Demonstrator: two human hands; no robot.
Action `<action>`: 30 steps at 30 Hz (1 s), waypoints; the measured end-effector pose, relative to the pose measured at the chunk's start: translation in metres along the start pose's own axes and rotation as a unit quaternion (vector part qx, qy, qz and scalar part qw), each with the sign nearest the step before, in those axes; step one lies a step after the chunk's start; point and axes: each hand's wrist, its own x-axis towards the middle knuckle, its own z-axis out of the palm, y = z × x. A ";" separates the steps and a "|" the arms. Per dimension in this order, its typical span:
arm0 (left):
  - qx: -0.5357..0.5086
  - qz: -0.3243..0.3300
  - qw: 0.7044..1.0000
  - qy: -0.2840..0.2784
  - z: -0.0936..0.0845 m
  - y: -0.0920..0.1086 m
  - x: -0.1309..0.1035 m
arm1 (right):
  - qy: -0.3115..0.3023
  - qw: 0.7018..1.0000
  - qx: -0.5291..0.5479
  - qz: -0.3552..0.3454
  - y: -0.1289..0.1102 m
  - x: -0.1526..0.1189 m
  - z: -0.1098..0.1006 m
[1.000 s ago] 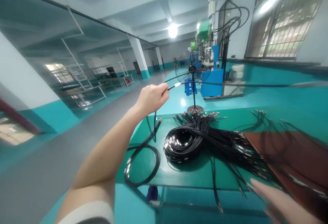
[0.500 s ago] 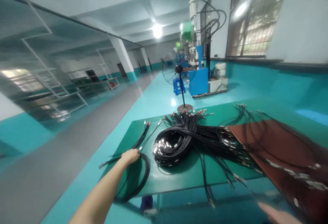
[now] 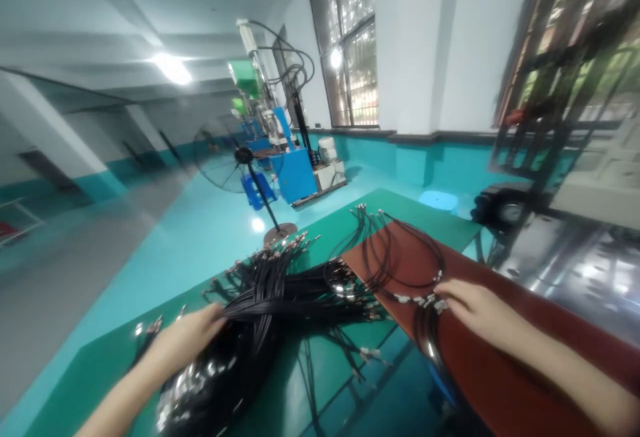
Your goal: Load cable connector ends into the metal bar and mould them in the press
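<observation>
A large coil of black cables (image 3: pixel 260 310) with metal-tipped ends lies crossed and bundled on the green tabletop. My left hand (image 3: pixel 193 330) is at the left side of this bundle, its fingertips against or just over the strands; blur hides how the fingers are set. On the brown board (image 3: pixel 505 363) to the right lies a looser loop of thin black cables (image 3: pixel 400 277) with white connectors. My right hand (image 3: pixel 470 307) reaches in from the right, its fingers closed on these cables near the connectors. Part of the loop hangs over the board's near edge.
The green table (image 3: pixel 377 200) runs beneath the board. Behind it stand a black fan (image 3: pixel 245 157) and a blue machine (image 3: pixel 295 177). A light blue stool (image 3: pixel 438 201) is beyond the table's far corner, and a large metal machine (image 3: pixel 565 250) stands at right.
My view has swung right. My left hand has left the smaller cable coil at the left and moved to the big bundle. My right hand has come up to the cables on the board.
</observation>
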 end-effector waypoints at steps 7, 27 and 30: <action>0.047 0.322 0.943 0.066 0.039 0.223 0.061 | 0.040 0.963 -0.052 0.263 0.058 0.068 0.024; -0.034 0.361 0.931 -0.041 0.057 0.374 0.076 | 0.008 0.944 0.152 0.294 0.076 0.098 0.050; -0.019 0.369 0.928 -0.043 0.051 0.383 0.071 | 0.019 0.940 0.170 0.294 0.068 0.101 0.052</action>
